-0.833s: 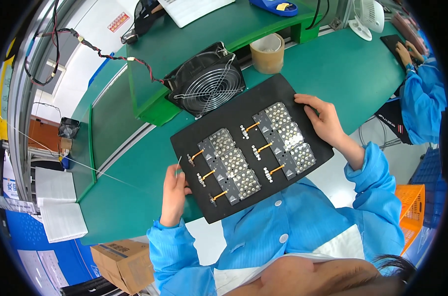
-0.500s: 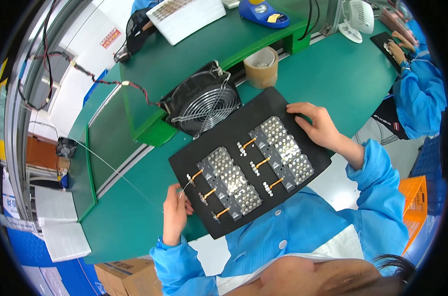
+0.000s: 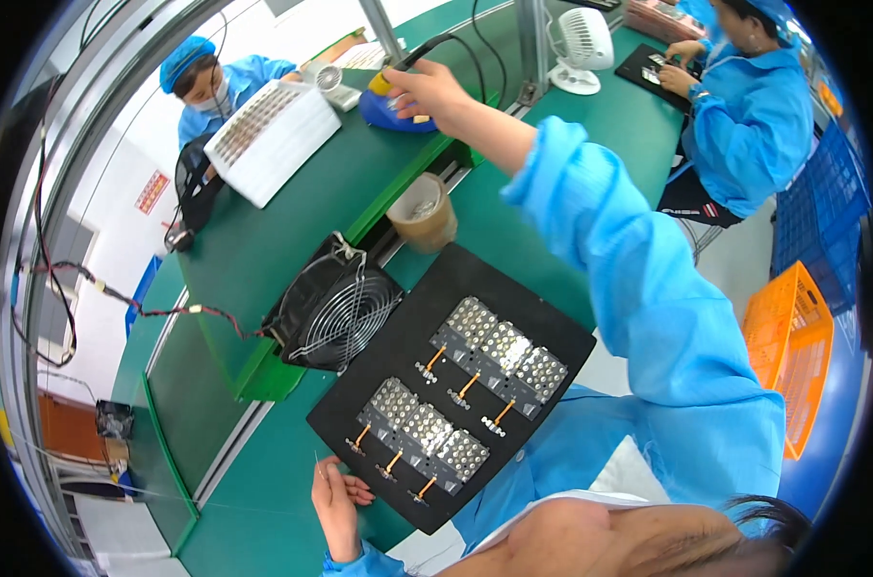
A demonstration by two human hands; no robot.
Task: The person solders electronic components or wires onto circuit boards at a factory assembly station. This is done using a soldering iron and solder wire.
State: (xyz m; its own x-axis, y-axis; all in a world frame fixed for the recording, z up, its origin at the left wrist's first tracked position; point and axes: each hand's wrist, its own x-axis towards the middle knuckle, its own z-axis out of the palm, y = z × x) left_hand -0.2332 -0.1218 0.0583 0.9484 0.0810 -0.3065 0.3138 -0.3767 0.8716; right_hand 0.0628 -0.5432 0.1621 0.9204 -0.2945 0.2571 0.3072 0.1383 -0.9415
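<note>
My right hand (image 3: 431, 94) is stretched far forward, its fingers closed round a soldering iron (image 3: 382, 85) with a yellow part, at the blue iron stand (image 3: 390, 115). Near the lower edge, my left hand (image 3: 338, 502) pinches a thin solder wire (image 3: 318, 464) beside the near left edge of a black mat (image 3: 359, 394). On that mat lie two groups of dark circuit boards, a nearer one (image 3: 419, 435) and a farther one (image 3: 499, 351). Both carry rows of round silvery spots and orange strips ending in small pale parts.
A black fan (image 3: 345, 313) with a wire guard and a tan round tub (image 3: 425, 216) stand behind the mat. Farther off are a white box (image 3: 280, 144) and a white desk fan (image 3: 581, 48). Two co-workers sit nearby. Orange (image 3: 792, 356) and blue crates (image 3: 826, 216) stand at right.
My right hand has left the mat's far right edge and reached forward to the soldering iron. My left hand stays by the mat with the wire. The whole view has shifted.
</note>
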